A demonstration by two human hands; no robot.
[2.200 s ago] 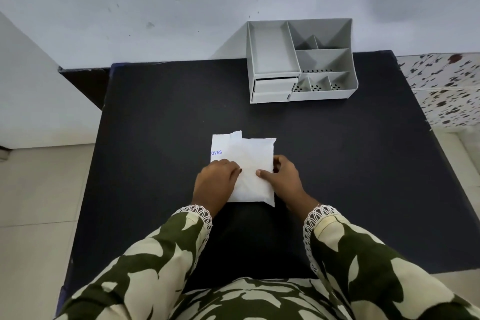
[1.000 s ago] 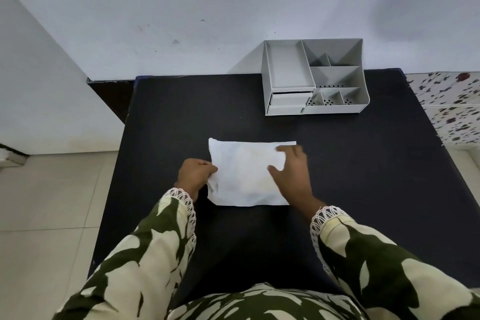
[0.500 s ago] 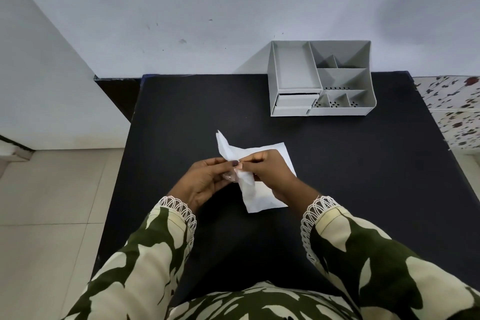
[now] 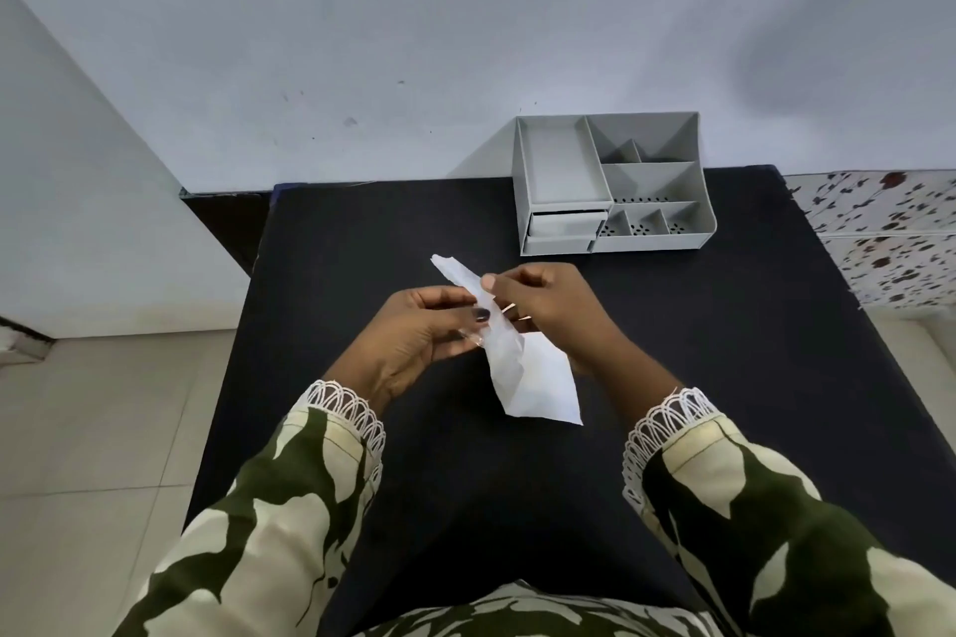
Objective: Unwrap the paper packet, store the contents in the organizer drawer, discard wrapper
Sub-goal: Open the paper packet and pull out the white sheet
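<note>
A white paper packet (image 4: 522, 367) is held up above the black table (image 4: 362, 248), tilted, with one torn flap sticking up to the left. My left hand (image 4: 414, 336) pinches its left edge near the middle. My right hand (image 4: 548, 305) grips it from the right, fingers over the top fold. What is inside the paper is hidden. The grey desk organizer (image 4: 610, 186) stands at the table's far edge, and its small drawer (image 4: 564, 225) at the front left looks shut.
A pale wall runs behind the table. A speckled tiled ledge (image 4: 890, 228) lies to the right, and beige floor tiles (image 4: 103, 429) to the left. My patterned sleeves fill the bottom of the view.
The packet lay flat under both hands; now it is lifted off the table and partly opened, a flap pulled up at the left. The view has shifted slightly.
</note>
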